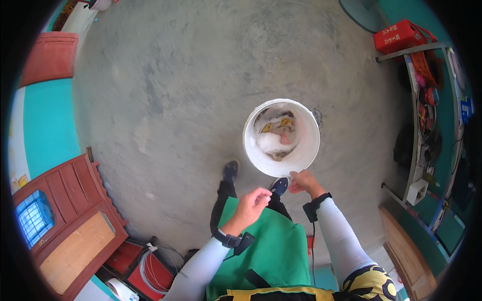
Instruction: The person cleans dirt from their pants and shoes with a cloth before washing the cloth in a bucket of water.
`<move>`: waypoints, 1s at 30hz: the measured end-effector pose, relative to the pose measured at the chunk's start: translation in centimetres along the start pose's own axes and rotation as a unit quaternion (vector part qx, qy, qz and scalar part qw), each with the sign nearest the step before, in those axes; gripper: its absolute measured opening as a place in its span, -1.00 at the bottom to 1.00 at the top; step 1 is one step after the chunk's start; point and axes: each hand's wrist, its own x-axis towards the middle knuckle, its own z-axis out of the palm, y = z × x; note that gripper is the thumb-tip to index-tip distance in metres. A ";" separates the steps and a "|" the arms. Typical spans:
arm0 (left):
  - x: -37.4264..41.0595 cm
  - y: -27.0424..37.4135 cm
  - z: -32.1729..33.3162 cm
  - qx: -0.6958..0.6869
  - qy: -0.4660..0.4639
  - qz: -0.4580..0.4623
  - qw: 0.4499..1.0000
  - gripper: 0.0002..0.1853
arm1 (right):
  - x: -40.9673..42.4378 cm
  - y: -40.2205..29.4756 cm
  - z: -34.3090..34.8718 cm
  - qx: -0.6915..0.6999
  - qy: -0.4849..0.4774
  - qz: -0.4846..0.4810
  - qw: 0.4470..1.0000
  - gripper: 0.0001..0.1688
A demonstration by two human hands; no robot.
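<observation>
A white plastic bucket (311, 143) is in front of me, its opening facing up. Inside it, foamy liquid (268, 141) surrounds wet cloth (279, 130) with yellow and pinkish-red parts. My right hand (304, 183) overlaps the near rim with bent fingers; whether it grips or touches the rim cannot be made out. My left hand (251, 207) hovers over the green apron (267, 244), fingers loosely curled, with nothing visible in it. Each wrist wears a black strap with a small device.
My dark shoes (230, 171) are on the grey concrete floor (180, 94), close to the bucket. Along the right stands a metal-framed shelf (411, 131) with assorted goods and a red box (400, 37). A reddish-brown wooden door (81, 195) and coiled wire (148, 269) are at the lower left.
</observation>
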 end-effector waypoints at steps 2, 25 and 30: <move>3.3 0.0 0.5 -0.103 -0.027 -0.029 0.994 -0.77 | -1.6 -0.9 -1.3 -0.099 -0.016 -0.124 0.987 -0.65; 20.9 -5.7 -5.8 -0.333 -0.062 -0.163 0.927 -0.78 | 29.6 -11.4 3.6 -0.242 0.181 -0.367 0.880 -0.48; 22.3 -4.6 -5.4 -0.351 -0.062 -0.179 0.917 -0.79 | 30.4 -10.3 0.1 -0.216 0.230 -0.339 0.886 -0.46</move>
